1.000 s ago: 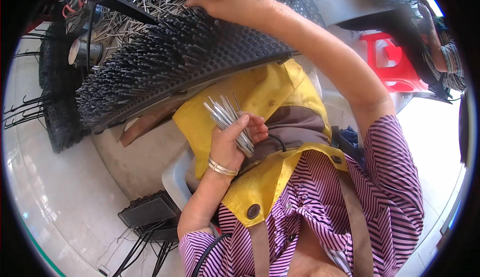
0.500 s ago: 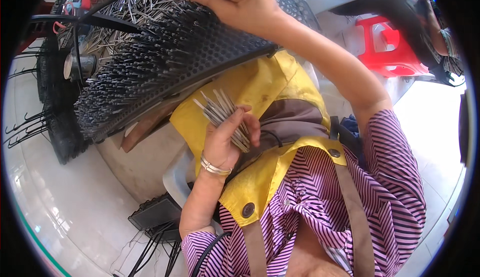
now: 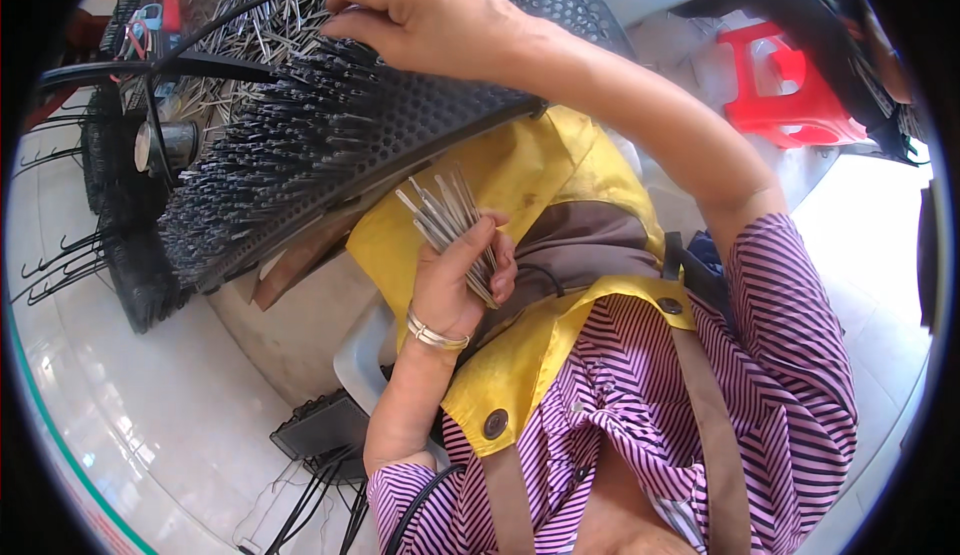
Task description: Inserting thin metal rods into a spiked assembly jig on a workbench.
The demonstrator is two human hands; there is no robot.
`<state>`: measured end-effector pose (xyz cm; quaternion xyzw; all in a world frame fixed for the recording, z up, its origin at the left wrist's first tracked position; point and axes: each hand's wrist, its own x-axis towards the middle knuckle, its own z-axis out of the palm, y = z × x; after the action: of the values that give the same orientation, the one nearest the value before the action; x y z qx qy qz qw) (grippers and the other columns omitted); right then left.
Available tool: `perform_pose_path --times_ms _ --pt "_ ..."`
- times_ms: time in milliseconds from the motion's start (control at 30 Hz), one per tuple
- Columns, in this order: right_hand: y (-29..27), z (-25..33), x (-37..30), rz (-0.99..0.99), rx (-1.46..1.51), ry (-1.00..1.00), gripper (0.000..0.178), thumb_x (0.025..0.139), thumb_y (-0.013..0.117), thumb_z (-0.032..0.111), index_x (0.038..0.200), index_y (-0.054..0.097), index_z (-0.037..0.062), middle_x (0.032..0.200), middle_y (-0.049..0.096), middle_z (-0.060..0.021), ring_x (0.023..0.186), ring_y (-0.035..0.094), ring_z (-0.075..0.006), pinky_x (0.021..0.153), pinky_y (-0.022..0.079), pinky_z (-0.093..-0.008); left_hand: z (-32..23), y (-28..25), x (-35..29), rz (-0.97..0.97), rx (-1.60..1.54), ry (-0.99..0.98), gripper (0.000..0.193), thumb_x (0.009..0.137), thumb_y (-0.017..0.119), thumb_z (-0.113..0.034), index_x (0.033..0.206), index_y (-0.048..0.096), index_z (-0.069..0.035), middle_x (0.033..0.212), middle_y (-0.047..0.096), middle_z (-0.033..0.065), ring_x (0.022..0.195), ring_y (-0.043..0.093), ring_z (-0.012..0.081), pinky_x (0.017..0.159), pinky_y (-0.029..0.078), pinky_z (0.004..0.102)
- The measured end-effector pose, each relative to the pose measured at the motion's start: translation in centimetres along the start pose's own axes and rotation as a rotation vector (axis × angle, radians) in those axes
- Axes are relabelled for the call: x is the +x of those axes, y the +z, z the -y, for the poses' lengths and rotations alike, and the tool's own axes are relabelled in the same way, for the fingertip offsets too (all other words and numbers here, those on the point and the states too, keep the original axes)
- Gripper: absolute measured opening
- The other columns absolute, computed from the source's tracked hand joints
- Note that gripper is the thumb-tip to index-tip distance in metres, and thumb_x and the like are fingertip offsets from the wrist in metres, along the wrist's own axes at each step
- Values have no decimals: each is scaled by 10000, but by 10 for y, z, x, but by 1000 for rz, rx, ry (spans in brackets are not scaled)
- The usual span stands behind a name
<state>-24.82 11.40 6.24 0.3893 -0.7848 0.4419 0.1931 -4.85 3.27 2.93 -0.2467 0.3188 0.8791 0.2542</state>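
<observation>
The perforated black rack (image 3: 425,120) carries a dense crowd of dark upright rods (image 3: 270,155) over its left part, while many holes in its right part show bare. The person's right hand (image 3: 430,20) is above the rack, toward its far edge, with thumb and forefinger drawn close together near the tops of the standing rods; whether the fingertips pinch anything cannot be told. On the near side of the rack, the left hand (image 3: 455,275) is closed around a bundle of slim silvery rods (image 3: 437,210), their upper ends fanning toward the rack and the thumb lying across them. The bundle is in front of the yellow apron (image 3: 480,175), which spreads out below the rack's near edge. Beyond the rack lies a tangled heap of loose metal rods (image 3: 265,5). A metal can (image 3: 178,145) is left of the rack, and a red plastic stool (image 3: 745,110) is to its right.
</observation>
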Motion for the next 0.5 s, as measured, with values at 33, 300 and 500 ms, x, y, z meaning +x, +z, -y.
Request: perform_pose_path --times_ms 33,300,500 --pt "2 1 0 1 1 24 172 730 592 194 675 563 34 589 555 -159 606 561 -354 564 451 -428 0 -1 -1 -16 5 9 193 892 457 -167 1006 520 -24 694 508 89 484 449 153 407 347 265" --pt "1 -11 -21 350 -190 -52 147 739 588 91 877 625 55 703 617 -136 639 600 -291 593 479 -365 0 -7 1 -36 -22 -29 185 888 468 -161 1000 521 -24 683 502 88 487 450 153 413 351 267" --pt "2 -22 -20 371 -129 -133 166 743 584 81 902 624 55 719 618 -146 653 600 -297 598 479 -363 1 -11 0 -31 -44 -25 178 884 476 -157 996 522 -26 677 498 88 492 454 154 415 353 268"
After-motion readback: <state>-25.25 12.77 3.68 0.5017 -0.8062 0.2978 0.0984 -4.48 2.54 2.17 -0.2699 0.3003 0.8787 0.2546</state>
